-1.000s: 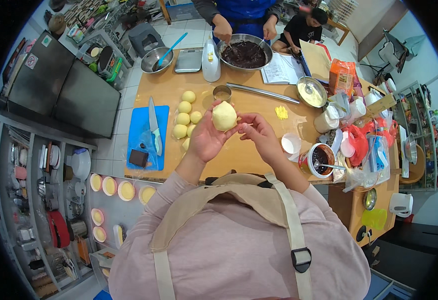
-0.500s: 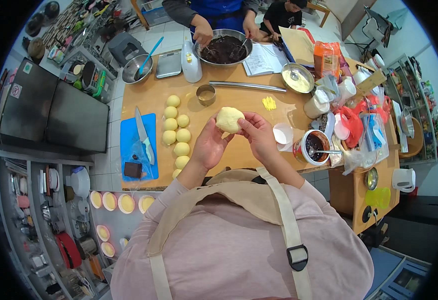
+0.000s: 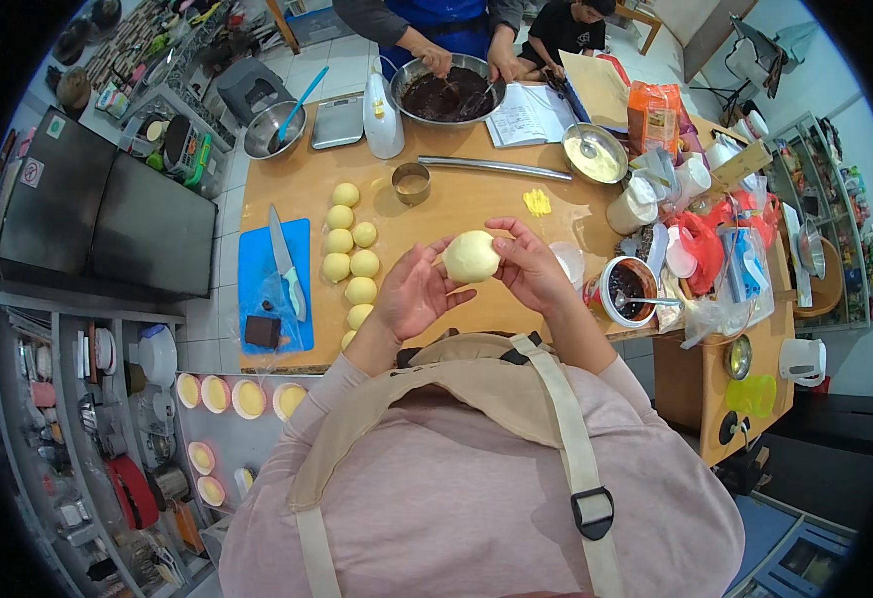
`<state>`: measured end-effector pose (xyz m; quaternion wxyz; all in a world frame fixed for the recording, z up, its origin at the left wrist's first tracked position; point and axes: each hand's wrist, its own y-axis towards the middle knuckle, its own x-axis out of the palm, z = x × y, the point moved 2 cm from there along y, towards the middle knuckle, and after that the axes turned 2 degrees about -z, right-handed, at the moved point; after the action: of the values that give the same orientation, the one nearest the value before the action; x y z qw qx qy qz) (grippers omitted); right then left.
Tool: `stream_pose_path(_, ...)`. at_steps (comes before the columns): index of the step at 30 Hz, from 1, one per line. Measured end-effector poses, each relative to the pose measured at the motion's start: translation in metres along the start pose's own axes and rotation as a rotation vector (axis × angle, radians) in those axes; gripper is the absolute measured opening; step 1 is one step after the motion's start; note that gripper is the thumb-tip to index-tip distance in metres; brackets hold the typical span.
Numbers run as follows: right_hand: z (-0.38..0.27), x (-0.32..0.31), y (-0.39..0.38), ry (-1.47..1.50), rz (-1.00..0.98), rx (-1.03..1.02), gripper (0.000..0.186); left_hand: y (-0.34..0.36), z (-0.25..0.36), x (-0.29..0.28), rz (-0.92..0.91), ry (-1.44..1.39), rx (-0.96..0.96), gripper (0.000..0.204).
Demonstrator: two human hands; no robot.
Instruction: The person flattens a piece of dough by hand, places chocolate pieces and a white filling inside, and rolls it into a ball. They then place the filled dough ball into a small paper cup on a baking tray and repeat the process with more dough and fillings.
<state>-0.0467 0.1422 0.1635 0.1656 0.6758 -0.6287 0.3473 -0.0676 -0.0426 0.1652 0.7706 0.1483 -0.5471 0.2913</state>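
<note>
A smooth pale-yellow dough ball (image 3: pixel 471 257) is held up over the table's near side, between my two hands. My right hand (image 3: pixel 531 271) grips its right side with thumb and fingers. My left hand (image 3: pixel 415 291) is turned palm up and cups the ball from the left, fingers loosely curved beside and beneath it. Left of my hands, similar dough balls (image 3: pixel 361 290) lie in two uneven rows. A metal ring cutter (image 3: pixel 412 183) stands beyond, near a long metal tube (image 3: pixel 494 167). Behind my right hand, a white paper cup (image 3: pixel 568 261) is partly hidden.
A blue cutting board (image 3: pixel 275 249) holds a knife (image 3: pixel 285 261) and a dark brown block (image 3: pixel 263 331). To the right stands an open jar of dark filling (image 3: pixel 624 289) with a spoon. Across the table a co-worker's hands work in a bowl of dark mixture (image 3: pixel 446 92). Filled paper cups (image 3: pixel 248 399) sit lower left.
The dough ball has turned and shows a smoother, rounder face; it has shifted slightly right and down. My left palm has opened out more. The co-worker's hands have moved at the bowl.
</note>
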Motion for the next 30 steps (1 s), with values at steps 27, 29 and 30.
stream_pose_path(27, 0.028, 0.0, 0.003, -0.11, -0.197, 0.186, 0.02, -0.03, -0.023, -0.016, 0.322, 0.197, 0.204, 0.044)
stream_pose_path(29, 0.031, -0.001, 0.004, 0.047, -0.218, 0.252, 0.03, -0.035, -0.032, -0.018, 0.333, 0.11, 0.24, 0.044)
stream_pose_path(30, 0.032, -0.001, 0.004, 0.044, -0.231, 0.261, 0.03, -0.037, -0.036, -0.018, 0.337, 0.024, 0.256, 0.044)
